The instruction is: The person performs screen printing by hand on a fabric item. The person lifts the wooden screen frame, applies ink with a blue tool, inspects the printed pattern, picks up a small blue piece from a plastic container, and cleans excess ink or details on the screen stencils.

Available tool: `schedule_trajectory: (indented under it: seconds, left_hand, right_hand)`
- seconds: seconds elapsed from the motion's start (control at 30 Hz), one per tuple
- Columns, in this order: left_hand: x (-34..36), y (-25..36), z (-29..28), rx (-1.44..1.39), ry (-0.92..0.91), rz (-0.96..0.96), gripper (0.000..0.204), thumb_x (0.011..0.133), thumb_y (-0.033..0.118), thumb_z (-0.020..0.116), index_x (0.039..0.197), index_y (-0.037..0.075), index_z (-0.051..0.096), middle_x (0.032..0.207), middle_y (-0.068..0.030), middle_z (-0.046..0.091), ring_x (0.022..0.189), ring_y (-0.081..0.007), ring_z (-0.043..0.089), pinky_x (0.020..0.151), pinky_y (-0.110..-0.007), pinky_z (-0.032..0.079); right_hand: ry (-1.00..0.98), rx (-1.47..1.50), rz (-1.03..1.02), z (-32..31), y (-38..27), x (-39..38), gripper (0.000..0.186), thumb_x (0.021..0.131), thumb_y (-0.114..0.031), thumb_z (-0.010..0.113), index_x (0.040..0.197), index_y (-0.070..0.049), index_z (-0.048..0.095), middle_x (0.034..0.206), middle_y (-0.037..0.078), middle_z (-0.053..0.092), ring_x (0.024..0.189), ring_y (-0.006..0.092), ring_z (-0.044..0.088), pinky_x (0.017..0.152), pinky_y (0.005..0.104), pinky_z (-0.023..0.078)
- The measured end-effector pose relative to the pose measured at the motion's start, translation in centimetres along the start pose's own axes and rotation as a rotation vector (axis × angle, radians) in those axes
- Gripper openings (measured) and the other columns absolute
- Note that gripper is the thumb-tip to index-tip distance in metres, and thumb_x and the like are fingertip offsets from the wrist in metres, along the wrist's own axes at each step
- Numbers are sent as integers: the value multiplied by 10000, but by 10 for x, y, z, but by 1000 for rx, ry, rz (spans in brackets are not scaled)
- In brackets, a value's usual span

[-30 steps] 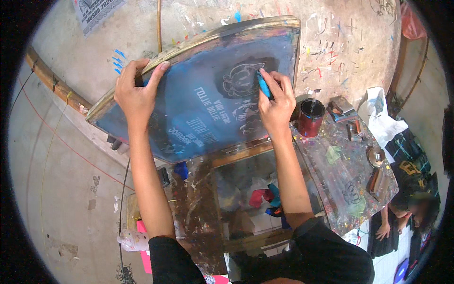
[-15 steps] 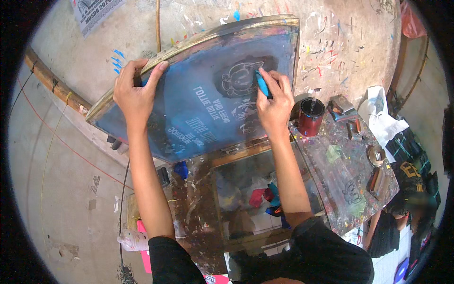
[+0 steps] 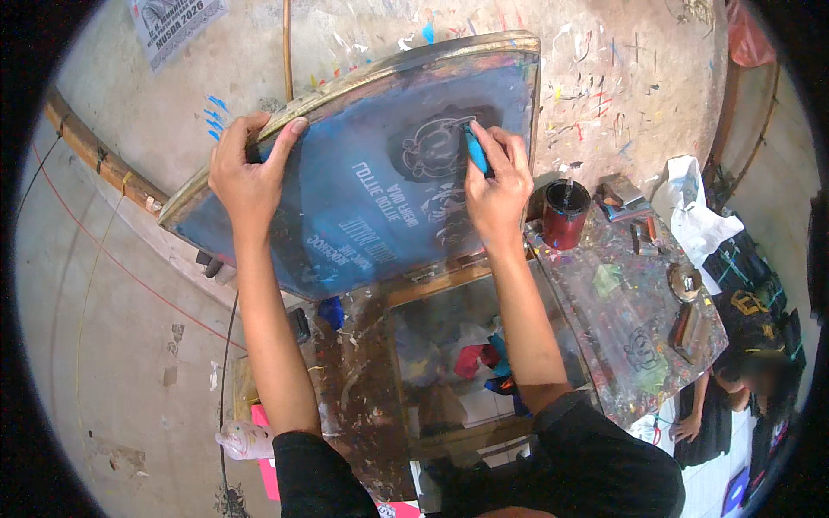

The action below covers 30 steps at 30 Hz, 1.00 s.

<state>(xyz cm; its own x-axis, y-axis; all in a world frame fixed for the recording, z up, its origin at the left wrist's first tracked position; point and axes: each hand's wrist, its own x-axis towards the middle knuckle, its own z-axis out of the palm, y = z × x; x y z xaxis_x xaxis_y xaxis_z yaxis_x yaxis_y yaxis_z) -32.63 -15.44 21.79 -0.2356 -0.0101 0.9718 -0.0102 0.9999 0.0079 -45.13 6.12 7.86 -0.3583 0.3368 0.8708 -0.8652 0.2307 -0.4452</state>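
A silk-screen printing frame (image 3: pixel 345 173) with blue mesh and pale lettering and drawings stands tilted up in front of me. My left hand (image 3: pixel 246 168) grips its upper wooden edge near the left corner, thumb on the mesh side. In my right hand (image 3: pixel 501 181), a small bunched blue rag (image 3: pixel 477 151) is pinched against the mesh. It touches the right side of a cartoon face drawing (image 3: pixel 432 148), where a dark, wet-looking patch surrounds the lines. The fingers hide part of the rag.
Below the frame lies a glass-topped box (image 3: pixel 432 328), with coloured scraps showing. On the paint-stained board (image 3: pixel 596 319) at right stand a dark red can (image 3: pixel 566 220), a tape roll (image 3: pixel 685 281) and a squeegee (image 3: pixel 689 332). Another person's hand (image 3: pixel 687 429) shows lower right.
The screen frame's right end has shifted slightly left and down, with my right hand and rag moving along. My left hand keeps its grip. The other person's hand has come into view.
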Motion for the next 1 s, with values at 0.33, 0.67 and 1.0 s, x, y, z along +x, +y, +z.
schedule_trajectory:
  seconds: [0.33,0.67,1.0]
  left_hand:
    - [2,3,3,-21,42,15,366,749,358,874,886,63,707,827,-58,697,727,-209,624,674,-327,482]
    - [-2,-6,7,-102,37,-29,368,779,337,864,925,36,711,847,-71,713,728,-175,627,688,-299,487]
    - [-1,-9,11,-45,88,60,369,771,347,869,930,48,724,845,-63,717,727,-174,619,680,-293,477]
  right_hand:
    - [127,31,72,-28,6,1,267,818,31,691,1081,-11,705,989,162,669,918,297,666,840,369,523]
    - [-57,23,-2,-25,20,-33,369,725,57,709,1083,-25,675,1038,168,660,945,331,668,843,386,536]
    - [-31,-101,-167,-8,33,-19,456,692,78,714,1131,-47,702,1038,157,636,939,331,643,809,422,534]
